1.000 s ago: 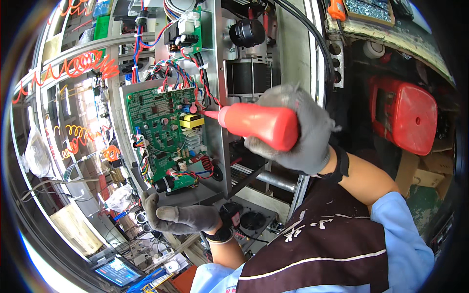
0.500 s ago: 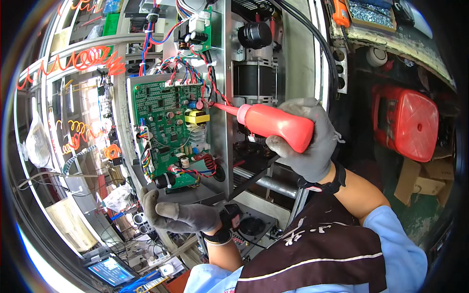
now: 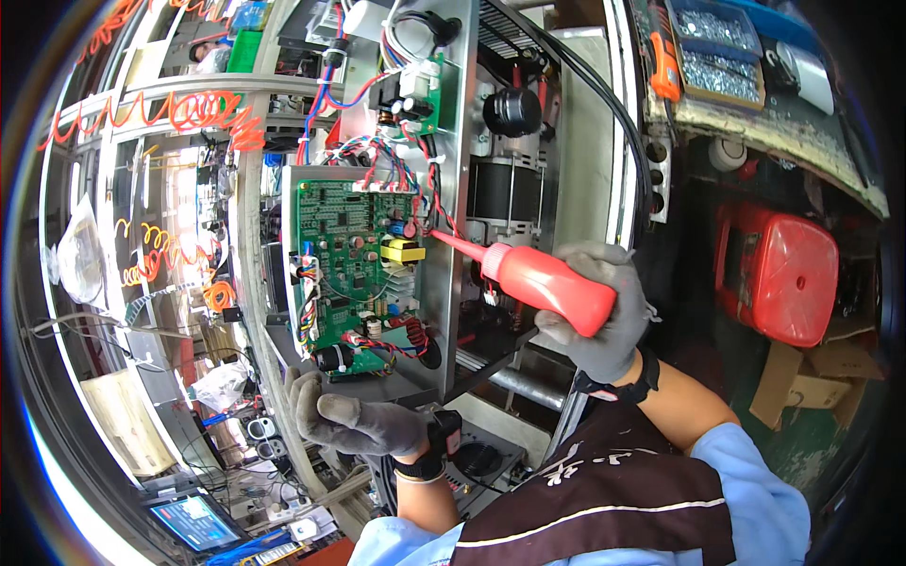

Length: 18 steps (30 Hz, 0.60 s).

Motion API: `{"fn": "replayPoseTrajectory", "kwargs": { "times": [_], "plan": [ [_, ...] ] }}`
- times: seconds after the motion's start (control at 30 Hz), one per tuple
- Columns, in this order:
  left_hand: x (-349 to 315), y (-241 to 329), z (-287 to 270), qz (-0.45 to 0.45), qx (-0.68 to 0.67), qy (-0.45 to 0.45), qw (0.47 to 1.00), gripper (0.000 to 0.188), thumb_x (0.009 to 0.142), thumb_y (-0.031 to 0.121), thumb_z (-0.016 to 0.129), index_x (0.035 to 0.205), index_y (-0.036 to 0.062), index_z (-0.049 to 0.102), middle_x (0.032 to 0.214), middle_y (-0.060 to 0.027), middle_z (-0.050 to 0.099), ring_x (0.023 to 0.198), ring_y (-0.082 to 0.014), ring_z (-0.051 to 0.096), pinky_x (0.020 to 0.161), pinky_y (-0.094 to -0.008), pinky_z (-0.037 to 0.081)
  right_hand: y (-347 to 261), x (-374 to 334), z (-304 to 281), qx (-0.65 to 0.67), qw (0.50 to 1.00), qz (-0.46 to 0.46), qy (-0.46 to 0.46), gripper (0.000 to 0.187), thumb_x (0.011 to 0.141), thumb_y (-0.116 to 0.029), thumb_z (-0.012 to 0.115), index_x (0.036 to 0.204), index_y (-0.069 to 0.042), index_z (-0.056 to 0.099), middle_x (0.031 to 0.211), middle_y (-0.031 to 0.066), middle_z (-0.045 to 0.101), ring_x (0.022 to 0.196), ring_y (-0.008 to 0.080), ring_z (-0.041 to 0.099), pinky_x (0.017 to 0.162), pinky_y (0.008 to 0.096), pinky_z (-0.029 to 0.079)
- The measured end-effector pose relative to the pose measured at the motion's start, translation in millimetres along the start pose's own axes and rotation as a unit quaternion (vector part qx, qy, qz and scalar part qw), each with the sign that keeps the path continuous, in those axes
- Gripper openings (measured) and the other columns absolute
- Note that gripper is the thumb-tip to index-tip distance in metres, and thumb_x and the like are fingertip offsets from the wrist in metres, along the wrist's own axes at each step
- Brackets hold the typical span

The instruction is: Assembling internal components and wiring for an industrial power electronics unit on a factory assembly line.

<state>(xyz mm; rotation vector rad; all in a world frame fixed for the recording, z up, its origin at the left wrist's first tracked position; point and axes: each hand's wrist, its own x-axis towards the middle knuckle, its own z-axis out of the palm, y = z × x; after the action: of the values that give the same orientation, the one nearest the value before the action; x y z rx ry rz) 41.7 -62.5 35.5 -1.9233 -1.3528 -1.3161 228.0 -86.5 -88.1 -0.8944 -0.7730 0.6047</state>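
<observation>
My gloved right hand (image 3: 613, 351) grips a red squeeze bottle (image 3: 543, 285) with a long thin nozzle. The bottle lies tilted, its tip at the upper right edge of the green circuit board (image 3: 326, 226), beside red wires and a small round red part. Whether the tip touches anything, I cannot tell. A yellow-wrapped transformer (image 3: 403, 250) sits on the board just below the tip. My gloved left hand (image 3: 363, 424) is below the board's lower edge, fingers loosely bent and thumb apart, with nothing visible in it. The board is mounted in a metal housing (image 3: 459, 179).
Right of the housing's metal wall is a black cylindrical motor-like unit (image 3: 502, 191). Black cables (image 3: 604, 94) arch past it. Trays of small metal fasteners (image 3: 722, 80) stand at the upper right, above a red plastic stool (image 3: 788, 278). A lit screen (image 3: 193, 521) is at the lower left.
The whole view has shifted, so the housing and board appear farther right and lower. My right hand still holds the bottle with its tip at the same spot on the board.
</observation>
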Motion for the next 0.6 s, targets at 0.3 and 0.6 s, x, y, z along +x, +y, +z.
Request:
{"fn": "replayPoseTrajectory", "kwargs": {
  "times": [0.3, 0.6],
  "plan": [
    [-2.0, 5.8, -2.2, -0.034, -0.030, 0.011, 0.999, 0.023, 0.093, 0.024, 0.042, 0.098, 0.0024, 0.047, 0.098, -0.0119, 0.050, 0.108, -0.0329, 0.046, 0.096, -0.0474, 0.034, -16.1, 53.4, -20.5, 0.324, 0.893, 0.282, 0.133, 0.036, 0.086, -0.030, 0.054, 0.106, 0.000, 0.051, 0.096, 0.0134, 0.062, 0.073, 0.0201, 0.062, 0.062, 0.0335, 0.052],
    [2.7, 1.7, -6.7, -0.037, -0.033, -0.004, 0.999, 0.018, 0.090, 0.022, 0.044, 0.094, 0.0052, 0.048, 0.096, -0.0109, 0.048, 0.107, -0.0332, 0.045, 0.097, -0.0502, 0.031, -48.9, 135.9, 1.1, -0.182, 0.974, -0.112, -0.070, 0.047, 0.067, -0.016, 0.076, 0.104, -0.003, 0.049, 0.097, 0.0126, 0.062, 0.083, 0.0217, 0.063, 0.073, 0.0320, 0.050]
  ]
}}
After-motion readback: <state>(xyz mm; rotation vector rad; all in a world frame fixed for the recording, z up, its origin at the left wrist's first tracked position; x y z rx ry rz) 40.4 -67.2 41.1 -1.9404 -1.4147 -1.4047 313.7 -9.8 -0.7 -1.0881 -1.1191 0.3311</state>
